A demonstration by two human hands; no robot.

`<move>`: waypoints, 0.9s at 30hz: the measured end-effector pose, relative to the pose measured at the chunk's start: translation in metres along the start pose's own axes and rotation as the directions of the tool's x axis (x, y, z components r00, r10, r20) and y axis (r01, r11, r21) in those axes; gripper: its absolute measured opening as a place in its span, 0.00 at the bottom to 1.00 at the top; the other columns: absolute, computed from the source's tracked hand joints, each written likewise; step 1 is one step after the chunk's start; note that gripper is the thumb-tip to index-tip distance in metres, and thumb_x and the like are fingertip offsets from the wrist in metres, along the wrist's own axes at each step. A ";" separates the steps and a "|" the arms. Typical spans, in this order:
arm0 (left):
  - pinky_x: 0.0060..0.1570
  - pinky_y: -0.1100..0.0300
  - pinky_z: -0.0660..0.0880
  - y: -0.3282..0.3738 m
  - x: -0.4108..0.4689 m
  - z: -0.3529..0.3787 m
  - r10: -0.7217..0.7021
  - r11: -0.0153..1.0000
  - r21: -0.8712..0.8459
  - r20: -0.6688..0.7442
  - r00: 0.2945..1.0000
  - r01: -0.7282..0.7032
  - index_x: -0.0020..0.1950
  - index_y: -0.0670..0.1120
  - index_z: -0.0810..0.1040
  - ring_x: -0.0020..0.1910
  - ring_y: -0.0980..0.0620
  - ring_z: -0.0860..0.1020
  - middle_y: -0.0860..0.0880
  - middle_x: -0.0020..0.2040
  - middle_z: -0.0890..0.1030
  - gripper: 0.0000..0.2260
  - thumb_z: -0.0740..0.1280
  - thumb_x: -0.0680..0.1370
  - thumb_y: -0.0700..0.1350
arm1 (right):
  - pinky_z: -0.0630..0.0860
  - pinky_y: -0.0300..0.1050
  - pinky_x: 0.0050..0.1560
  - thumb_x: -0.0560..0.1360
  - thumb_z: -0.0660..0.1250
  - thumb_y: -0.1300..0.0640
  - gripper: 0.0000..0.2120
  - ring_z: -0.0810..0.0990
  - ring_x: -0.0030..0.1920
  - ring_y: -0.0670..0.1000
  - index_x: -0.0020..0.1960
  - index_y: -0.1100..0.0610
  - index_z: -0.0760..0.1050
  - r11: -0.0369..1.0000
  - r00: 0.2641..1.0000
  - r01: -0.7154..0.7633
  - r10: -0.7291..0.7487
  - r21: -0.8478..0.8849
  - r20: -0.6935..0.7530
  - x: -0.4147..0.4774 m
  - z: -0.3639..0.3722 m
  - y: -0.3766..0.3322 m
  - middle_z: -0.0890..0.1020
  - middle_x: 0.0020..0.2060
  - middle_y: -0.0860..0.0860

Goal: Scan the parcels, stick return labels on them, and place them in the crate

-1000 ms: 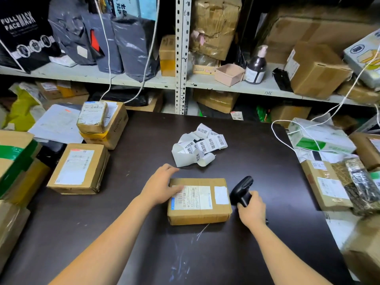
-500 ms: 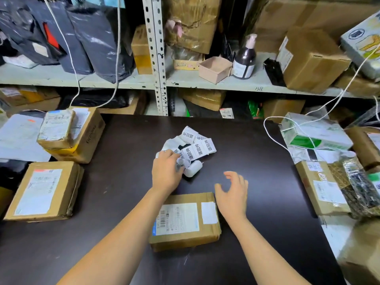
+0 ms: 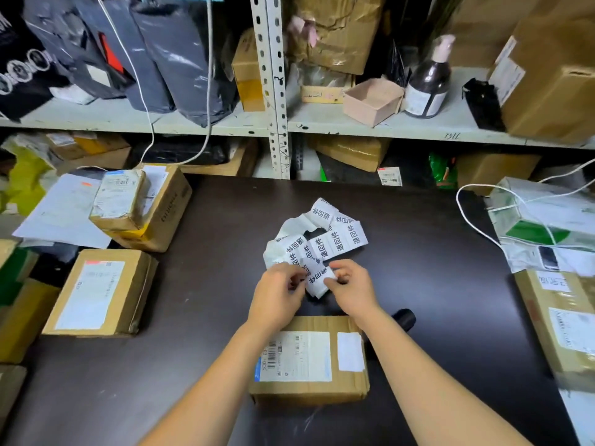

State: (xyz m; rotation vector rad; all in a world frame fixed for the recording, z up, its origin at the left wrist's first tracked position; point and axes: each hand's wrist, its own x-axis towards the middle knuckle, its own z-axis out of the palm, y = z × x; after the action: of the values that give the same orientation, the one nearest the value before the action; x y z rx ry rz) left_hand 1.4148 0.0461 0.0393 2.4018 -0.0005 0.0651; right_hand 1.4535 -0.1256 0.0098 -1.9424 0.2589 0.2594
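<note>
Here left grip (image 3: 277, 297), right grip (image 3: 351, 289) pinch labels (image 3: 325, 244) beyond parcel (image 3: 307, 357).

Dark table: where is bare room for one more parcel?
Bare dark table lies between the white strip of return labels and the brown parcels at right, also beside the flat cardboard box at left. Crowded: the middle, where left hand and right hand pinch the strip beyond the brown labelled parcel.

Left grip (image 3: 278, 294) and right grip (image 3: 351, 289) sit nearly touching out front, both curled, pinching the label strip (image 3: 317, 281).
</note>
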 end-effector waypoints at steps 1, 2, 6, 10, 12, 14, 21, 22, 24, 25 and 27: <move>0.49 0.53 0.78 0.001 -0.003 0.000 0.016 0.999 -0.029 0.012 1.000 -0.015 0.53 0.50 0.84 0.46 0.55 0.78 0.56 0.46 0.81 0.07 0.71 0.76 0.43 | 0.73 0.33 0.45 0.74 0.73 0.69 0.12 0.79 0.36 0.40 0.52 0.55 0.80 0.999 0.999 0.034 -0.034 0.026 0.003 -0.004 -0.003 0.000 0.81 0.37 0.49; 0.50 0.54 0.78 0.003 -0.007 0.001 0.042 0.998 -0.055 0.011 0.999 -0.041 0.54 0.49 0.84 0.48 0.55 0.78 0.55 0.47 0.81 0.08 0.71 0.76 0.42 | 0.74 0.31 0.45 0.74 0.73 0.68 0.12 0.81 0.39 0.39 0.52 0.54 0.80 0.997 0.998 0.063 -0.063 0.051 0.001 -0.008 -0.006 0.000 0.83 0.39 0.50; 0.53 0.61 0.74 0.015 -0.018 0.001 0.160 0.984 -0.073 -0.052 0.986 -0.163 0.55 0.48 0.85 0.53 0.56 0.76 0.57 0.50 0.80 0.08 0.74 0.77 0.48 | 0.77 0.31 0.46 0.73 0.77 0.63 0.11 0.85 0.43 0.43 0.51 0.52 0.80 0.973 0.991 0.130 -0.132 0.188 -0.004 -0.029 -0.021 -0.009 0.87 0.39 0.49; 0.54 0.62 0.73 0.025 -0.024 -0.004 0.219 0.970 -0.088 -0.071 0.973 -0.225 0.57 0.50 0.85 0.54 0.58 0.76 0.60 0.52 0.80 0.09 0.73 0.77 0.49 | 0.77 0.32 0.47 0.74 0.77 0.58 0.09 0.85 0.45 0.44 0.50 0.49 0.80 0.953 0.976 0.207 -0.218 0.220 0.025 -0.051 -0.029 -0.021 0.87 0.40 0.48; 0.53 0.61 0.73 0.028 -0.026 -0.010 0.226 0.968 -0.089 -0.078 0.971 -0.233 0.56 0.50 0.85 0.52 0.57 0.76 0.59 0.50 0.80 0.08 0.73 0.78 0.48 | 0.78 0.34 0.48 0.75 0.76 0.58 0.09 0.86 0.46 0.45 0.49 0.46 0.79 0.947 0.964 0.250 -0.263 0.201 0.042 -0.060 -0.030 -0.027 0.87 0.42 0.48; 0.49 0.60 0.74 0.032 -0.029 -0.020 0.242 0.962 -0.107 -0.081 0.967 -0.249 0.54 0.51 0.85 0.49 0.57 0.77 0.58 0.46 0.80 0.06 0.73 0.78 0.47 | 0.78 0.36 0.48 0.76 0.75 0.57 0.10 0.85 0.48 0.44 0.49 0.44 0.78 0.945 0.953 0.286 -0.298 0.161 0.051 -0.072 -0.031 -0.034 0.87 0.44 0.46; 0.48 0.64 0.74 0.042 -0.037 -0.044 0.243 0.937 -0.253 -0.016 0.970 -0.239 0.49 0.50 0.86 0.50 0.54 0.79 0.56 0.46 0.82 0.03 0.74 0.77 0.47 | 0.76 0.38 0.52 0.78 0.73 0.57 0.11 0.83 0.49 0.44 0.50 0.42 0.75 0.927 0.925 0.370 -0.374 0.060 0.074 -0.096 -0.037 -0.051 0.86 0.44 0.42; 0.49 0.65 0.74 0.043 -0.038 -0.046 0.233 0.928 -0.299 -0.003 0.973 -0.223 0.49 0.50 0.86 0.50 0.54 0.80 0.56 0.47 0.82 0.03 0.75 0.77 0.47 | 0.75 0.39 0.51 0.78 0.73 0.56 0.10 0.83 0.49 0.44 0.50 0.42 0.75 0.926 0.923 0.374 -0.377 0.047 0.080 -0.099 -0.038 -0.052 0.86 0.44 0.42; 0.51 0.63 0.76 0.042 -0.040 -0.051 0.206 0.908 -0.381 0.045 0.977 -0.174 0.48 0.50 0.88 0.52 0.54 0.82 0.55 0.48 0.84 0.03 0.76 0.76 0.47 | 0.75 0.39 0.50 0.78 0.73 0.54 0.09 0.82 0.49 0.43 0.50 0.42 0.74 0.924 0.919 0.383 -0.382 0.005 0.095 -0.104 -0.041 -0.053 0.86 0.44 0.41; 0.52 0.62 0.77 0.042 -0.040 -0.053 0.192 0.903 -0.404 0.073 0.979 -0.147 0.49 0.50 0.88 0.53 0.54 0.82 0.55 0.49 0.85 0.04 0.76 0.76 0.48 | 0.75 0.40 0.49 0.78 0.72 0.53 0.08 0.82 0.49 0.43 0.51 0.43 0.74 0.921 0.918 0.388 -0.384 -0.021 0.102 -0.106 -0.042 -0.054 0.85 0.44 0.40; 0.54 0.59 0.78 0.041 -0.041 -0.055 0.161 0.903 -0.417 0.108 0.981 -0.103 0.49 0.50 0.88 0.53 0.55 0.82 0.55 0.49 0.85 0.03 0.76 0.76 0.48 | 0.75 0.41 0.49 0.79 0.72 0.52 0.07 0.81 0.49 0.42 0.51 0.43 0.74 0.914 0.912 0.403 -0.396 -0.054 0.105 -0.109 -0.044 -0.054 0.85 0.44 0.39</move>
State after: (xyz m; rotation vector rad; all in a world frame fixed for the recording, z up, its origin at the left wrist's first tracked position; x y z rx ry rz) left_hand 1.3708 0.0521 0.1051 1.9763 -0.2232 -0.0385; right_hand 1.3685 -0.1404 0.1060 -2.0005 -0.2149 0.0862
